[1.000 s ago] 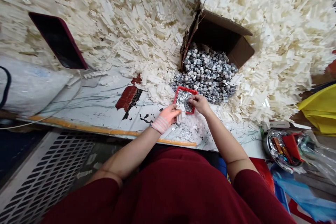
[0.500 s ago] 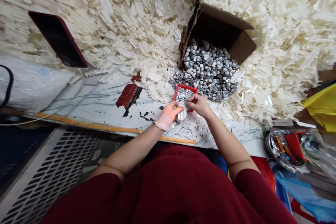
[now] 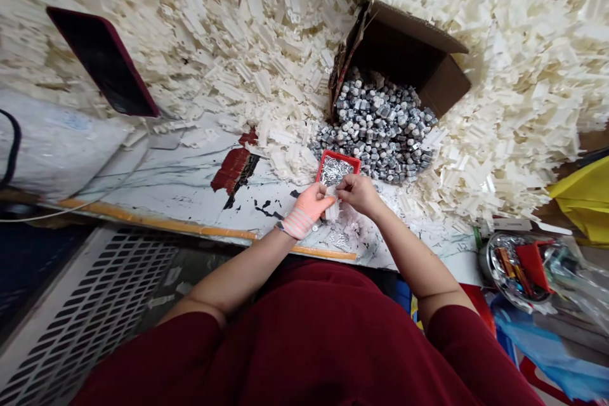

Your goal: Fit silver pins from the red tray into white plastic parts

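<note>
My left hand (image 3: 308, 208), in an orange glove with a striped cuff, is closed on a small white plastic piece (image 3: 332, 209). Right beside it, my bare right hand (image 3: 358, 193) has its thumb and finger pinched together at the piece's upper edge. Whatever lies between those fingertips is too small to make out. Just beyond both hands sits a red tray (image 3: 356, 161) filled with small shiny metal pins (image 3: 333, 170). A few more metal pins (image 3: 339, 240) lie loose on the marble-patterned tabletop (image 3: 190, 171) near its front edge.
Behind the tray, a tipped cardboard box (image 3: 447, 85) spills many grey-and-white small parts (image 3: 380, 127). Heaps of white plastic pieces (image 3: 228, 32) surround it. A phone (image 3: 102, 63) stands at the left. On the right is a metal bowl (image 3: 488, 260) of odds and ends.
My right hand has drawn slightly back from the tray's edge towards the white piece. The left hand stays nearly in place, still holding the piece. The view has shifted slightly.
</note>
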`<state>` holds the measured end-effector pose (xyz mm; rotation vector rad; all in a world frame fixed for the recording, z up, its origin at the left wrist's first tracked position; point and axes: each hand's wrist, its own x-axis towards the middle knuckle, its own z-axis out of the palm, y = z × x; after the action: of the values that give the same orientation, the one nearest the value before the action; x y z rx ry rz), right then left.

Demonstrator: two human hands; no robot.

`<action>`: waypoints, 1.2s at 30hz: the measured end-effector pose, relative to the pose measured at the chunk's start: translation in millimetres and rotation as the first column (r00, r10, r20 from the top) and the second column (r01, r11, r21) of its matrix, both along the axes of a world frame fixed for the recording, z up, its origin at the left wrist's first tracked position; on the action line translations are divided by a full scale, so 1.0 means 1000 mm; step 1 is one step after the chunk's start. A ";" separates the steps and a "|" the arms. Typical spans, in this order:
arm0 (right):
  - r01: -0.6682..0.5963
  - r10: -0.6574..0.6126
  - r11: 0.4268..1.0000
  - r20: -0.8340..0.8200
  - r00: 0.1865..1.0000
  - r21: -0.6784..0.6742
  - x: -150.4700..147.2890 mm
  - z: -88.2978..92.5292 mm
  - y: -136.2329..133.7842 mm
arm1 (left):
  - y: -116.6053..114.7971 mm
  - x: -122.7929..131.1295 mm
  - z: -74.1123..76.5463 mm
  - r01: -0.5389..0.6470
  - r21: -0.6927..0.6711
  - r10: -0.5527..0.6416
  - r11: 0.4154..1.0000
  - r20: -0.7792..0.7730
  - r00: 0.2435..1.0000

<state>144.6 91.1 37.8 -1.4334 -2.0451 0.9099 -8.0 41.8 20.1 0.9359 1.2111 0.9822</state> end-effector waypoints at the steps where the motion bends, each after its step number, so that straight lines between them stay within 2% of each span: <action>1: 0.004 -0.005 0.999 -0.013 1.000 -0.040 0.000 -0.004 0.001 | 0.000 0.000 -0.002 -0.002 -0.013 0.002 1.000 0.016 1.000; 4: 0.049 -0.056 0.992 -0.059 0.997 -0.117 0.004 -0.014 0.010 | 0.002 -0.002 -0.009 -0.022 -0.075 0.029 0.997 0.095 0.995; 5: 0.070 -0.074 0.994 -0.050 0.996 -0.087 0.006 -0.016 0.013 | 0.003 -0.003 -0.011 -0.027 -0.093 0.039 0.995 0.123 0.992; 7: 0.094 -0.098 0.993 0.054 0.994 0.064 0.009 -0.017 0.016 | 0.004 -0.005 -0.013 -0.040 -0.115 0.060 0.993 0.169 0.984; 9: 0.015 -0.069 0.978 0.256 0.964 0.207 0.008 -0.015 0.015 | 0.004 -0.006 -0.015 -0.050 -0.121 0.075 0.991 0.204 0.976; 10: -0.054 -0.035 0.970 0.359 0.933 0.237 0.007 -0.013 0.012 | 0.003 -0.006 -0.016 -0.055 -0.120 0.080 0.991 0.217 0.973; 13: -0.212 0.069 0.949 0.500 0.863 0.234 0.002 -0.008 -0.001 | 0.001 -0.005 -0.017 -0.072 -0.114 0.098 0.991 0.238 0.966; 16: -0.159 0.054 0.959 0.402 0.914 0.234 0.002 -0.008 -0.010 | -0.002 -0.003 -0.019 -0.098 -0.136 0.132 0.986 0.271 0.953; 19: -0.061 0.036 0.989 0.176 0.984 0.136 0.007 -0.012 -0.012 | -0.006 -0.002 -0.018 -0.095 -0.165 0.144 0.982 0.320 0.936; 21: -0.021 0.015 0.997 0.065 0.998 0.080 0.010 -0.016 -0.013 | -0.008 -0.002 -0.016 -0.094 -0.164 0.146 0.982 0.339 0.929; 24: -0.016 0.001 0.995 0.146 0.989 0.098 0.009 -0.018 -0.018 | -0.010 -0.002 -0.012 -0.092 -0.144 0.137 0.985 0.343 0.929; 26: -0.101 0.068 0.988 0.262 0.963 0.115 0.007 -0.017 -0.024 | -0.011 -0.001 -0.009 -0.087 -0.133 0.127 0.987 0.325 0.937; 28: -0.160 0.124 0.981 0.284 0.951 0.109 0.006 -0.015 -0.030 | -0.011 0.000 -0.008 -0.090 -0.118 0.121 0.989 0.289 0.950; 30: -0.105 0.086 0.991 0.195 0.977 0.086 0.007 -0.013 -0.033 | -0.012 0.001 -0.007 -0.094 -0.102 0.117 0.990 0.250 0.961; 33: 0.047 -0.050 0.998 0.077 0.996 0.034 0.013 -0.010 -0.036 | -0.015 0.002 -0.010 -0.091 -0.085 0.109 0.992 0.228 0.968; 36: 0.029 -0.040 0.997 0.165 0.985 0.074 0.018 -0.006 -0.038 | -0.018 0.004 -0.014 -0.082 -0.068 0.096 0.994 0.232 0.968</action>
<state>162.7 53.5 32.0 -1.5468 -2.1425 0.7162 -3.6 24.2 6.1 0.7026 1.0820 1.0916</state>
